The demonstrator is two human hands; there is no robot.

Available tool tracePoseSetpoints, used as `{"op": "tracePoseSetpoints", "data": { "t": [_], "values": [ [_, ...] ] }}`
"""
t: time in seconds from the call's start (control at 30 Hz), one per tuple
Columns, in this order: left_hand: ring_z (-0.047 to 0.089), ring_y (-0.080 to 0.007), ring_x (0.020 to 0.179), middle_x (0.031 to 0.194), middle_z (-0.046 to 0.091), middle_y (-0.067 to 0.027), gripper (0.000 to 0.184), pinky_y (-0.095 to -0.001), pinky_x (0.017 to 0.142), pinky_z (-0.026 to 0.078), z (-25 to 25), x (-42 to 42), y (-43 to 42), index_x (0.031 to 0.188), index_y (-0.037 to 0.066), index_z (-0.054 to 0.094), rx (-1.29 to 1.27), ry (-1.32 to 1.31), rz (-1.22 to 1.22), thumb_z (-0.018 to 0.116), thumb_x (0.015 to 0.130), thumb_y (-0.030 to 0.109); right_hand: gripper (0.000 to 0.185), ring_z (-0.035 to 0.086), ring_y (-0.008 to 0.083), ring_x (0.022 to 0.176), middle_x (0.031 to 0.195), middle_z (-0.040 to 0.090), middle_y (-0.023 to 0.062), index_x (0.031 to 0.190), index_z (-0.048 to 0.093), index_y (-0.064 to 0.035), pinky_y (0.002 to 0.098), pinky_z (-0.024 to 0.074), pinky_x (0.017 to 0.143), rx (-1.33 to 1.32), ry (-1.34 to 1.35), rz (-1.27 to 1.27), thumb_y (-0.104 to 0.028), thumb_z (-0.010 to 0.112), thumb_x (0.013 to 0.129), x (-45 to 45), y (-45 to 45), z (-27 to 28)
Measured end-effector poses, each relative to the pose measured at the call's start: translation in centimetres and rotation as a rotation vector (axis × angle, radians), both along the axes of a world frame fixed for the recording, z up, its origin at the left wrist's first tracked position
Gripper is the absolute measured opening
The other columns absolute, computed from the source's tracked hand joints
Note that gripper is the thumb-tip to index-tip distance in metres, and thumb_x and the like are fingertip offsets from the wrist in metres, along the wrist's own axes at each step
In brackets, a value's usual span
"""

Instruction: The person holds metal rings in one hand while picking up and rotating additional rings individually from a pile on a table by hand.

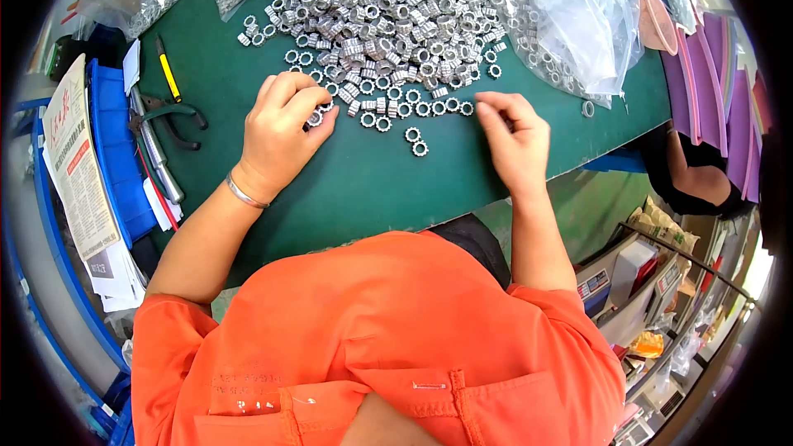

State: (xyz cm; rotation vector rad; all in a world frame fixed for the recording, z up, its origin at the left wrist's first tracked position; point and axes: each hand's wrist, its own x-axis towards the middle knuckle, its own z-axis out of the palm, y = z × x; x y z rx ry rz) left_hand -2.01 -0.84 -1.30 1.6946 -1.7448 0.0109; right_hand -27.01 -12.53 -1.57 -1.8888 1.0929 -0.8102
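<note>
A large heap of small silver toothed rings [388, 8] lies on the green tabletop [355, 190]. My left hand [289, 120], with a bracelet at the wrist, is closed around a few rings at the left end of a loose row along the heap's near edge. At the right end of that row is my right hand [516, 136], its thumb and index finger curled close together; whether anything is between them is hidden. Two touching rings [416, 141] lie nearer to me, between my hands.
Clear plastic bags [578, 16] stand at the right and back. On the left are a yellow marker [168, 72], green-handled pliers [173, 120], a blue bin [120, 149] and a newspaper [78, 165]. Another person's arm [698, 169] shows beyond the right edge, near purple sheets [714, 83].
</note>
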Motion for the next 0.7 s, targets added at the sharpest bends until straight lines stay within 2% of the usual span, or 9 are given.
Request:
{"op": "tracePoseSetpoints", "data": {
  "t": [0.07,0.17,0.27,0.33,0.37,0.4,0.47,0.5,0.7],
  "values": [
    [0.054,-0.0240,0.080,0.084,0.055,-0.0077,0.022,-0.0310,0.068,0.046,-0.1,0.0,0.2,0.078,0.003,0.059,-0.001,0.022,0.000,0.071,0.060,-0.001,0.014,0.055,0.0147,0.062,0.075,0.056,0.0084,0.088,0.065,-0.0021,0.0239,0.0437,0.056,-0.134,0.205,-0.013,-0.004,0.065,0.074,1.1,0.7,0.3],
    [0.054,-0.0239,0.080,0.085,0.054,-0.0076,0.022,-0.0309,0.068,0.046,0.5,-0.4,0.3,0.079,0.003,0.059,0.039,0.006,0.020,0.070,0.061,-0.001,0.015,0.053,0.0149,0.061,0.075,0.055,0.0088,0.086,0.065,-0.0023,0.0227,0.0428,0.057,-0.194,0.257,0.009,-0.001,0.067,0.071,1.2,0.9,0.5],
    [0.054,-0.0241,0.080,0.086,0.054,-0.0076,0.023,-0.0310,0.069,0.046,1.0,-0.7,0.2,0.081,0.003,0.059,0.100,-0.040,0.048,0.070,0.061,-0.001,0.019,0.052,0.0119,0.062,0.075,0.055,0.0066,0.088,0.064,-0.0027,0.0227,0.0429,0.058,0.044,0.224,0.027,0.002,0.067,0.070,0.5,0.8,1.0],
    [0.054,-0.0243,0.081,0.086,0.054,-0.0077,0.024,-0.0311,0.069,0.046,1.0,-0.7,0.2,0.082,0.003,0.060,0.120,-0.047,0.055,0.070,0.061,-0.001,0.023,0.049,0.0089,0.063,0.076,0.056,0.0025,0.091,0.063,-0.0029,0.0223,0.0425,0.058,0.191,-0.084,0.104,0.006,0.067,0.070,-0.1,0.9,0.4],
    [0.054,-0.0244,0.081,0.087,0.055,-0.0081,0.024,-0.0313,0.069,0.046,0.9,-0.5,0.1,0.083,0.003,0.060,0.122,-0.043,0.049,0.070,0.062,-0.001,0.019,0.053,0.0084,0.066,0.084,0.062,0.0043,0.094,0.061,-0.0007,0.0210,0.0440,0.057,0.383,-0.123,0.107,0.006,0.063,0.075,-0.6,0.9,0.3],
    [0.055,-0.0246,0.082,0.088,0.055,-0.0084,0.024,-0.0315,0.070,0.046,0.8,-0.4,0.1,0.083,0.003,0.060,0.123,-0.040,0.041,0.070,0.062,-0.001,0.019,0.053,0.0084,0.066,0.084,0.062,0.0043,0.094,0.061,-0.0007,0.0210,0.0440,0.057,0.383,-0.123,0.104,0.006,0.063,0.075,-0.6,1.0,0.5],
    [0.055,-0.0248,0.082,0.088,0.056,-0.0089,0.023,-0.0316,0.070,0.047,0.5,-0.2,0.0,0.083,0.003,0.060,0.096,-0.030,0.023,0.070,0.062,-0.001,0.016,0.059,0.0117,0.070,0.090,0.064,0.0122,0.096,0.060,0.0026,0.0199,0.0469,0.055,0.746,-0.431,0.060,0.003,0.059,0.080,-0.3,1.2,1.2],
    [0.056,-0.0249,0.083,0.088,0.057,-0.0093,0.023,-0.0316,0.071,0.047,0.3,0.0,0.1,0.082,0.002,0.060,0.071,-0.019,0.009,0.070,0.062,-0.001,0.015,0.063,0.0149,0.073,0.095,0.063,0.0190,0.098,0.058,0.0038,0.0208,0.0497,0.053,0.799,-0.462,0.064,0.000,0.056,0.084,-0.3,1.2,1.4],
    [0.059,-0.0222,0.080,0.087,0.059,-0.0104,0.020,-0.0282,0.069,0.049,0.1,0.4,0.1,0.080,0.000,0.061,-0.022,0.069,-0.009,0.071,0.063,-0.003,0.014,0.062,0.0133,0.067,0.093,0.063,0.0202,0.097,0.057,0.0036,0.0203,0.0493,0.048,1.013,-0.617,0.132,-0.003,0.055,0.085,-0.6,1.3,1.1]
  ]
}}
